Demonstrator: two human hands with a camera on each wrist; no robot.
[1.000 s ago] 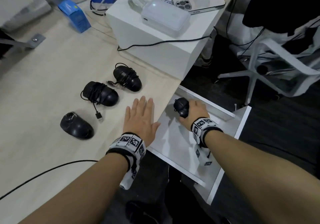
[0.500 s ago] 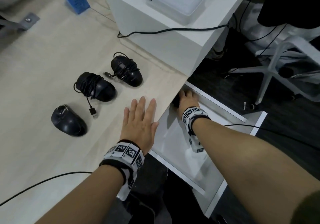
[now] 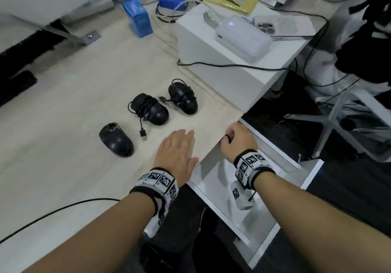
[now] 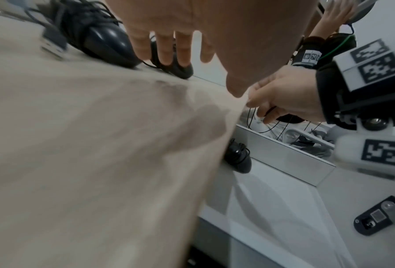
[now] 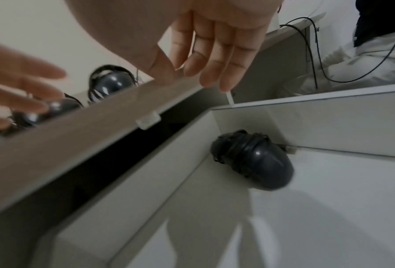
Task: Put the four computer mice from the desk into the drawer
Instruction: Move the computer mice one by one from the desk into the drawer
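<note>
Three black mice lie on the pale wooden desk: a bare one at the left, a cable-wrapped one in the middle, another wrapped one at the right. The fourth mouse, also wrapped in its cable, lies in the back corner of the open white drawer against its wall; the left wrist view shows this mouse too. My right hand hovers above it with relaxed fingers, holding nothing. My left hand rests flat on the desk near its edge.
A white box stands behind the mice, carrying a white device and a phone; a black cable runs across it. A blue carton stands further back. A white office chair is right of the drawer.
My right hand carried the mouse to the drawer's back corner, let it go and lifted off it. My left hand stayed flat on the desk.
</note>
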